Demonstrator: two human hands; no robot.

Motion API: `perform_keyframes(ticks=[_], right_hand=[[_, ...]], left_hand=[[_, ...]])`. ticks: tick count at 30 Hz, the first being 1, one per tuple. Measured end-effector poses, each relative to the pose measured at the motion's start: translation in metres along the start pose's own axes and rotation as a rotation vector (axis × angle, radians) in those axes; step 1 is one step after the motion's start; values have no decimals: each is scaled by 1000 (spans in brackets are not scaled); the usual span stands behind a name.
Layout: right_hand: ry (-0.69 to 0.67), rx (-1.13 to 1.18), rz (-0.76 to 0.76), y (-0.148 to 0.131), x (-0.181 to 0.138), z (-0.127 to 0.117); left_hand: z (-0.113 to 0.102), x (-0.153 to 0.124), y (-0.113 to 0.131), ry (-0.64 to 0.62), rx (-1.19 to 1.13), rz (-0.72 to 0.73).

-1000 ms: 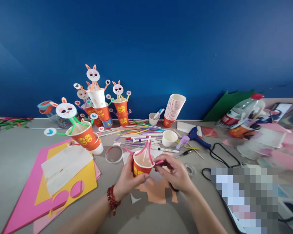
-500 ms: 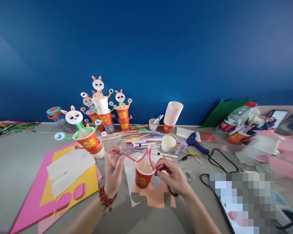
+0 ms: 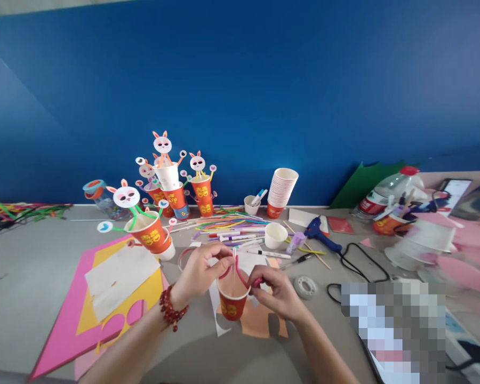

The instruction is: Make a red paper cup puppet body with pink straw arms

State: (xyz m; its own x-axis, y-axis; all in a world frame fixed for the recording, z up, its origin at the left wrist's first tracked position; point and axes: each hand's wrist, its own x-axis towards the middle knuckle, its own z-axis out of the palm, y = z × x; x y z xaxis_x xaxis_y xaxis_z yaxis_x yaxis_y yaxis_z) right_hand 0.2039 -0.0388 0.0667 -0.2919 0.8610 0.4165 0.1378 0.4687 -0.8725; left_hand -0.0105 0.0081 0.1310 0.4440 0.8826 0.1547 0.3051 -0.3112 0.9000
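Observation:
A red paper cup (image 3: pixel 232 305) with gold print stands on the grey table over an orange paper cut-out (image 3: pixel 260 322). Pink straws (image 3: pixel 235 268) stick up out of the cup. My left hand (image 3: pixel 202 269) is above the cup's left rim, its fingers pinched on the top of a pink straw. My right hand (image 3: pixel 275 290) is at the cup's right side, fingers closed on the pink straw end that comes out through the wall there.
Finished bunny cups (image 3: pixel 172 184) stand at the back left, a stack of paper cups (image 3: pixel 282 192) behind the middle. Loose straws and markers (image 3: pixel 232 226), a white cup (image 3: pixel 275 234), a blue glue gun (image 3: pixel 320 233), tape roll (image 3: pixel 305 286), pink and yellow foam sheets (image 3: pixel 104 288).
My left hand let go of the cup, lifted open, then came back and pinched a pink straw above the rim. The cup now rests lower, on the paper. The camera tilted slightly.

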Motion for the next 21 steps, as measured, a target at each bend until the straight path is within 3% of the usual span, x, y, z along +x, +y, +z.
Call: perform_keyframes(ticks=[4, 11, 21], right_hand=[[-18, 46, 10, 2, -1, 0], [-36, 90, 13, 2, -1, 1], [-12, 158, 37, 3, -4, -6]], left_hand=[[-12, 5, 2, -135, -95, -108], [-22, 16, 5, -298, -190, -141], [-24, 28, 7, -378, -165, -127]])
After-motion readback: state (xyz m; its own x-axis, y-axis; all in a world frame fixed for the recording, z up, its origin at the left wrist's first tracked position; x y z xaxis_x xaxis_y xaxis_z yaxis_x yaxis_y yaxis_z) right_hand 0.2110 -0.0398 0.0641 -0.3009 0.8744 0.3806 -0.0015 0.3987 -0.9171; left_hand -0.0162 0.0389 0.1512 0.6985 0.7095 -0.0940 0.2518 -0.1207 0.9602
